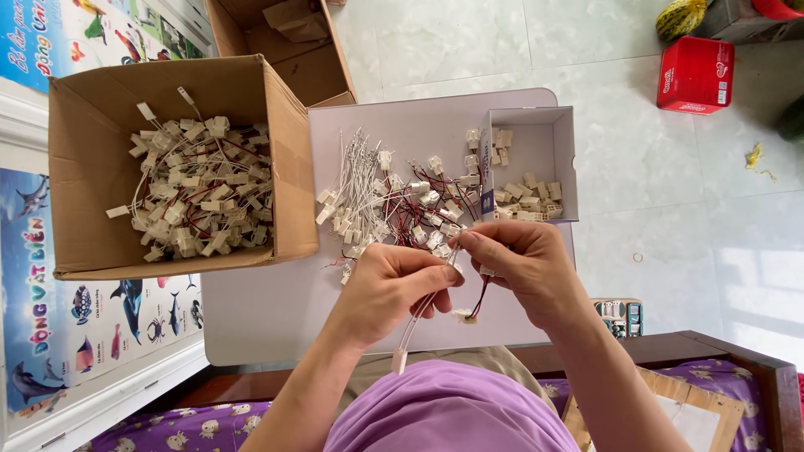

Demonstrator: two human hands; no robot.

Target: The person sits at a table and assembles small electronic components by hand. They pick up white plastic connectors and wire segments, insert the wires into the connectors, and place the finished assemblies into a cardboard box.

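My left hand (394,285) pinches a white wire lead (410,331) that hangs down with a small white connector at its end. Touching it from the right, my right hand (523,264) grips a red and black wire piece with a white plug (466,315) dangling below. Both hands meet above a small grey table (276,310). Just beyond my fingers lies a loose heap of wired connectors (394,209), white leads to the left, red and black ones to the right.
A big cardboard box (289,159) full of wired connectors sits on the left. A small white box (565,159) of plain white plugs stands at the table's right. Another open carton (276,42) is behind. A red box (695,75) rests on the tiled floor.
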